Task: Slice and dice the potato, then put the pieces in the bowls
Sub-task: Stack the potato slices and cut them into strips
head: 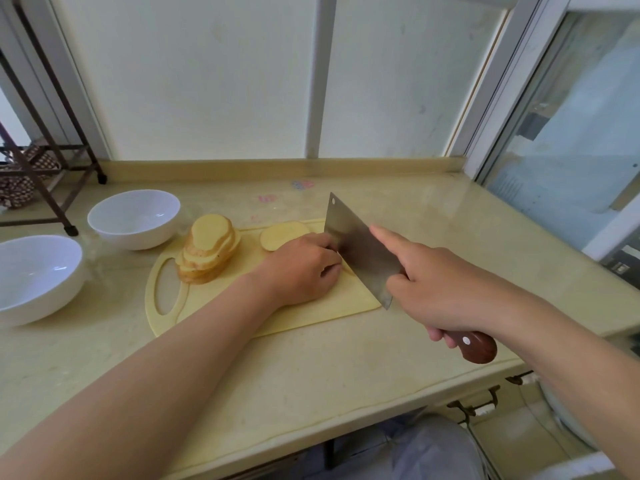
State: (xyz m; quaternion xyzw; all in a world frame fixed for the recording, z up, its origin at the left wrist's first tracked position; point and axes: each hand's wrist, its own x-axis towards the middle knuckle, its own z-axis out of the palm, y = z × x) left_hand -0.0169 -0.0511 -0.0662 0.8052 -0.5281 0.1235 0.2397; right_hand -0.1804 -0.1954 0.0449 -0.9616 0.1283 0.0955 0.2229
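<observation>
Slicing looks done. The slice pile (207, 251) sits at 9 o'clock on the board (339, 303). The left hand (301, 271) curls over flat slices (282, 235) at 12 o'clock. The right hand (446, 292) grips the knife (360, 251). Dicing is left. The far bowl (138, 237) and near bowl (52, 306), out past 9 o'clock, hold nothing.

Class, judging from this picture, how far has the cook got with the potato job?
Done: a stack of slices lies on the board. In hand: the right hand grips the cleaver beside the left hand, which holds another slice. Left: dicing; the far bowl and near bowl are empty.
</observation>
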